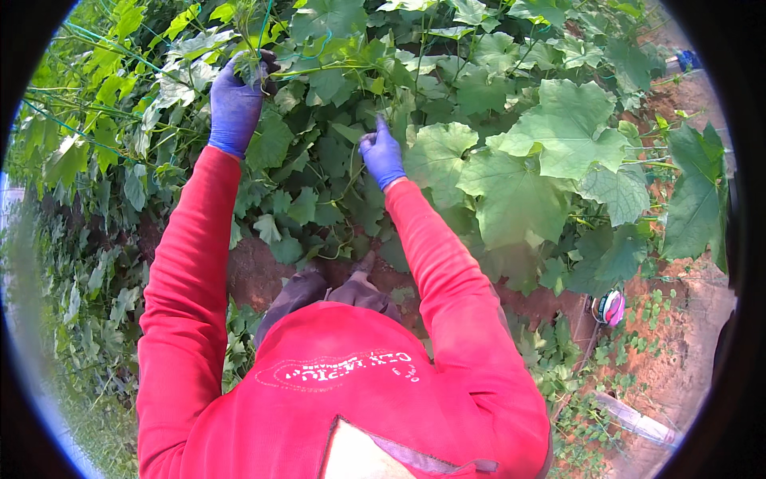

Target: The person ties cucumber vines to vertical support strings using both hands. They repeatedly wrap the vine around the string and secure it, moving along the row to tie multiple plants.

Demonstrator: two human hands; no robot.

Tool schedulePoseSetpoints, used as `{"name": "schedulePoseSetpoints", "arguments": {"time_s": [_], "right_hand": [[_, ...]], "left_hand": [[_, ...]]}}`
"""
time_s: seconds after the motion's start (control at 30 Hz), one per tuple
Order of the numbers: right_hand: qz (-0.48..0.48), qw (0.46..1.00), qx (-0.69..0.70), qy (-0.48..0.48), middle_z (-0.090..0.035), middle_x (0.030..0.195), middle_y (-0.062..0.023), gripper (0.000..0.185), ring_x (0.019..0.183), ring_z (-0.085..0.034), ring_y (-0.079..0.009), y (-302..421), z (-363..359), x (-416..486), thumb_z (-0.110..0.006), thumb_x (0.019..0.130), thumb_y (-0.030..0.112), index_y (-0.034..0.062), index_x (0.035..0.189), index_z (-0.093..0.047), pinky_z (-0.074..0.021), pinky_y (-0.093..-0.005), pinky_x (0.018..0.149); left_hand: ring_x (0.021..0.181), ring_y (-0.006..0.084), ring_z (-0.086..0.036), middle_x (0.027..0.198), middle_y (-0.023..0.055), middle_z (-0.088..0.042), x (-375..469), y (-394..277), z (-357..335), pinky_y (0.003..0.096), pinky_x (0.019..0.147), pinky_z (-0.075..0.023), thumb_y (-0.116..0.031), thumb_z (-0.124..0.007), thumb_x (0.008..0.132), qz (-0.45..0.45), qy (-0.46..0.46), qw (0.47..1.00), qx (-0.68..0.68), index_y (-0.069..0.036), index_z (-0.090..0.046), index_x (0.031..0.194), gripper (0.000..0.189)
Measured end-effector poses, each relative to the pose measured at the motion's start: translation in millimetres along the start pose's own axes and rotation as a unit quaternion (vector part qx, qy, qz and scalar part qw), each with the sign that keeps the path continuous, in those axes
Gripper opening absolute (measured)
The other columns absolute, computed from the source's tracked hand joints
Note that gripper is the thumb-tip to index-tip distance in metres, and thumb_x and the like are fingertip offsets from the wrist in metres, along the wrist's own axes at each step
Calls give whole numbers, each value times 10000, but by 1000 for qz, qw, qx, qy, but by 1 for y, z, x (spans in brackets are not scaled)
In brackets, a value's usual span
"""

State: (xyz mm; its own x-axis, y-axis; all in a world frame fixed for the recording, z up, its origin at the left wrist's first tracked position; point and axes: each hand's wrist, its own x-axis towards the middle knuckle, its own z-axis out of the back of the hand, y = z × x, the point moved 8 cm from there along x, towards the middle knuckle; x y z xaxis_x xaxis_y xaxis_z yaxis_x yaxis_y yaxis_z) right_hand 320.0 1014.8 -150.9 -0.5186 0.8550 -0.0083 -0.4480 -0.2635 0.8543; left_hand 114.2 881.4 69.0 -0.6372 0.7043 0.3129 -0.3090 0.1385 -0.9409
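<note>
My left hand (237,102), in a purple-blue glove with darkened fingertips, is raised at the upper left. Its fingers are closed around a leafy vine shoot (246,63) beside an upright green string (265,27). A thin green stem (323,69) runs from near that hand towards the right. My right hand (382,149), gloved alike, is lower and nearer the middle, its index finger extended and the other fingers curled. It is close to the leaves; whether its fingertips touch a stem cannot be told. Large lobed leaves (520,191) spread to its right.
Green twine (119,51) stretches through the vines at the upper left. Dense foliage (72,299) also lies at the left. At the lower right are reddish soil (676,353), a round pink-and-white container (611,308) and a pale, long object (637,419) on the ground.
</note>
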Motion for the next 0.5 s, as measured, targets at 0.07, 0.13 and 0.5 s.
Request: {"name": "schedulePoseSetpoints", "arguments": {"time_s": [0.07,0.13,0.5], "right_hand": [[-35,990,55,126,-692,837,-174,451,730,-687,-294,-31,-28,-64,-620,854,192,38,1271,-546,-531,-396,746],[-76,974,0,213,-696,825,-185,368,693,-698,-256,-45,-33,-125,-626,860,198,8,1174,-606,-543,-381,702],[-308,934,106,145,-675,879,-77,276,686,-654,-117,-85,62,-274,-542,961,138,-28,1178,-584,-531,-271,639]], "left_hand": [[790,111,-635,947,71,-687,7,40,0,256,631,-530,-79,-589,940,-11,-10,1000,-9,-12,-633,1101,180],[782,108,-636,947,65,-689,12,62,-7,256,633,-528,-82,-605,933,9,9,1000,-19,-13,-631,1117,198],[683,107,-616,896,61,-705,67,109,-68,273,653,-524,-45,-641,872,-100,73,992,20,-59,-606,1208,339]]}}
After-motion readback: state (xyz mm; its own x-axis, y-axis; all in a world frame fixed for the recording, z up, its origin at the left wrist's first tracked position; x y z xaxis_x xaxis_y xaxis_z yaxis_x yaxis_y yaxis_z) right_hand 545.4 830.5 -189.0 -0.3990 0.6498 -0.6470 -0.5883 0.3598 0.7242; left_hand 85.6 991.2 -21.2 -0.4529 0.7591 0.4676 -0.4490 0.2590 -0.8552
